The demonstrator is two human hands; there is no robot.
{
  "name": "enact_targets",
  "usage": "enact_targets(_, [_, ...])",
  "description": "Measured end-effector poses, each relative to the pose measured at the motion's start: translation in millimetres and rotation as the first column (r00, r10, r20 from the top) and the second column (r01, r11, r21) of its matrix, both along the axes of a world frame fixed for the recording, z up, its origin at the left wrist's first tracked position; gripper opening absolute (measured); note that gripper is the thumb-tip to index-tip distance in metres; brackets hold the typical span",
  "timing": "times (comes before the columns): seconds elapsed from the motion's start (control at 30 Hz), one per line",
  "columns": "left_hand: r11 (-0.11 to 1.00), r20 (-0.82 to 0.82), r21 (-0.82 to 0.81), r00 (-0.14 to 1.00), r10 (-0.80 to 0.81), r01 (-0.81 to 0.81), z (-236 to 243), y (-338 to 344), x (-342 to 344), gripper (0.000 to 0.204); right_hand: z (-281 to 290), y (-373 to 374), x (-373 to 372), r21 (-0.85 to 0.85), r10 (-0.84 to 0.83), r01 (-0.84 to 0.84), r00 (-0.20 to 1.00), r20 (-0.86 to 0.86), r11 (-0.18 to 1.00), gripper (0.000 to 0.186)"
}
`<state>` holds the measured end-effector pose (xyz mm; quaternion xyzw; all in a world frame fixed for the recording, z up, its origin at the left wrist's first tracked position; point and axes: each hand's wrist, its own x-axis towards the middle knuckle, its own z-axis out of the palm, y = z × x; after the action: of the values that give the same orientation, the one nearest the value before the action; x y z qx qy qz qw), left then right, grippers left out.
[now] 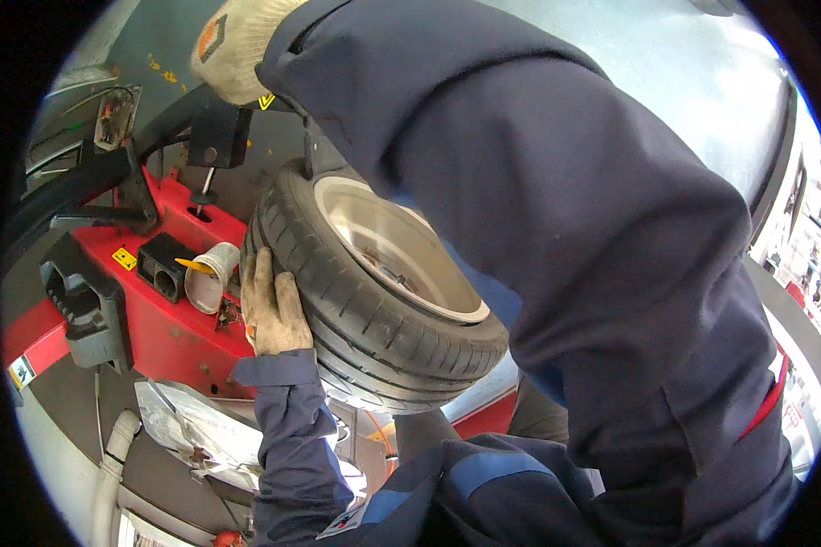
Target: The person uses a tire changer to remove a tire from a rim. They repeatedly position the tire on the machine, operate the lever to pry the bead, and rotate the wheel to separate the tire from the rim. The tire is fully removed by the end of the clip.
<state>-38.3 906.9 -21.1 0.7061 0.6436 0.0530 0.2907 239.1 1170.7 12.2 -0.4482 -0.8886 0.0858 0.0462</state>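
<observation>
A car wheel, its black tyre (pixel 356 314) mounted about a silver rim (pixel 401 242), leans tilted in front of me. My left hand (pixel 274 305), in a beige work glove, lies against the tyre's left tread with its fingers stretched out. My right arm reaches across the upper part of the view and covers some of the wheel. At the top left, my gloved right hand (pixel 235 50) is raised above a black block (pixel 219 137) of the machine. Its fingers are hidden, so what it touches does not show.
The red machine body (pixel 178 314) stands left of the wheel, carrying a white cup (pixel 212 278) with a yellow-handled tool and a black holder (pixel 162 266). A curved black arm (pixel 73 196) spans the left side. Clear plastic sheeting (pixel 196 433) hangs below.
</observation>
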Motion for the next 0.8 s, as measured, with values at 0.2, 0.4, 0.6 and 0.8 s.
enact_targets(0.2, [0.999,-0.033,-0.004,0.999,-0.040,0.040,-4.1,0.9,-6.2,0.057,5.2,-1.4,-3.5,0.004,-0.011,0.011,1.000,-0.010,1.000,0.020])
enact_targets(0.4, [1.000,0.004,0.015,1.000,-0.024,0.024,-1.4,0.4,-4.2,0.056,9.8,-11.6,-3.1,-0.004,-0.017,0.017,1.000,-0.008,1.000,0.021])
enact_targets(0.6, [0.999,-0.004,0.028,0.999,-0.044,0.044,1.1,1.0,-2.9,0.055,11.3,-22.9,3.7,-0.012,-0.018,0.018,1.000,-0.013,1.000,0.021])
enact_targets(0.8, [0.998,0.007,0.033,0.999,-0.046,0.046,2.4,0.4,-2.3,0.055,9.5,-16.1,-1.4,-0.017,-0.018,0.018,1.000,-0.021,1.000,0.021])
